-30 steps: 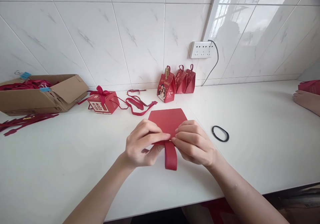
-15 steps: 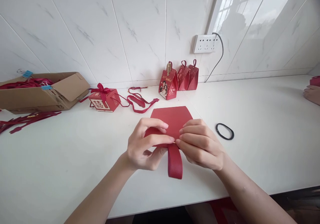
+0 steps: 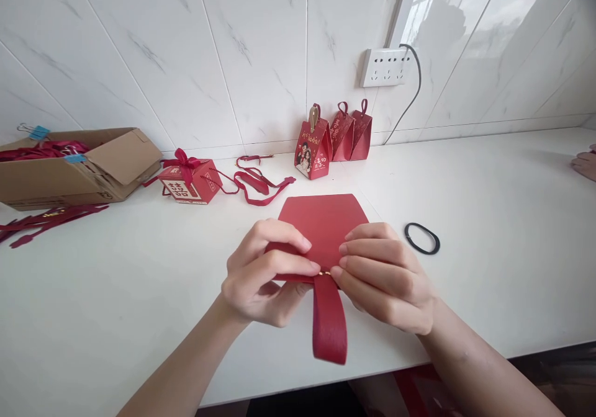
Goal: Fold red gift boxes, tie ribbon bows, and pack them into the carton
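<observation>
Between my hands is a red gift box (image 3: 323, 224), its plain red face turned up toward me. My left hand (image 3: 267, 271) pinches its near edge from the left, thumb below and fingers above. My right hand (image 3: 391, 274) grips the same edge from the right; its thumb is hidden. The two index fingertips almost meet at a small gold-coloured fastening (image 3: 325, 273) on that edge. From there a dark red strap loop (image 3: 330, 327) hangs toward me. The underside of the box cannot be seen.
Three finished red boxes with loops, one a printed box (image 3: 313, 150), stand by the wall. Leftward are a bow-tied box (image 3: 190, 181), loose ribbons (image 3: 263, 184) and a cardboard carton (image 3: 93, 175). A black band (image 3: 422, 238) lies right; another person's hand (image 3: 585, 165) shows at the edge.
The box and both hands have come slightly closer to me. My fingertips have parted a little, so the gold-coloured fastening shows more. The strap loop hangs lower in view.
</observation>
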Demonstrator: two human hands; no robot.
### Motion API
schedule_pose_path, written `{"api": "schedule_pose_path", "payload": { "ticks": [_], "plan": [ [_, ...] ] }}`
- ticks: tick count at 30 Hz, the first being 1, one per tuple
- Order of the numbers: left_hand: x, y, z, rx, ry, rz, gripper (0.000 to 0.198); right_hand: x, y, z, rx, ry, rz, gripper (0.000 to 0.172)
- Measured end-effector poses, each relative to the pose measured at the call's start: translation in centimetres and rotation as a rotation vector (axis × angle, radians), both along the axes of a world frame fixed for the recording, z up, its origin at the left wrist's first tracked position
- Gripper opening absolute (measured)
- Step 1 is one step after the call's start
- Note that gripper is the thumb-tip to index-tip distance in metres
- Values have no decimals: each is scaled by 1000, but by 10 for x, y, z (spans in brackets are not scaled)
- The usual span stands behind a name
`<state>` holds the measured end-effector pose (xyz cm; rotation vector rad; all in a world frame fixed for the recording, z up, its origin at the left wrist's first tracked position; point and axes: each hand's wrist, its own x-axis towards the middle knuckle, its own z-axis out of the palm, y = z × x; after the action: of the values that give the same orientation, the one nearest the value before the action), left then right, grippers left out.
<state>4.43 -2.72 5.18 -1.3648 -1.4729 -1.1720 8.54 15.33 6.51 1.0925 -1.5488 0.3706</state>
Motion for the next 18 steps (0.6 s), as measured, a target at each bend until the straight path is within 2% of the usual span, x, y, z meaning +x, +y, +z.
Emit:
{"api": "schedule_pose_path", "payload": {
  "ticks": [6, 10, 14, 16, 18],
  "plan": [
    [8, 3, 9, 6, 23, 11, 7, 12, -1, 3, -8, -97, -27, 23],
    [9, 4, 10, 26, 24, 25, 9, 7, -3, 1, -35, -107, -24, 25],
    [4, 5, 9, 12, -61, 54, 7, -8, -7, -4, -154, -121, 32, 17],
    [1, 6, 9, -23, -137, 70, 5, -13, -8, -6, -225, -219, 53, 11],
    [-3, 5, 9, -15, -264, 53, 11, -16, -8, -7, -311, -366, 45, 7]
  ]
}}
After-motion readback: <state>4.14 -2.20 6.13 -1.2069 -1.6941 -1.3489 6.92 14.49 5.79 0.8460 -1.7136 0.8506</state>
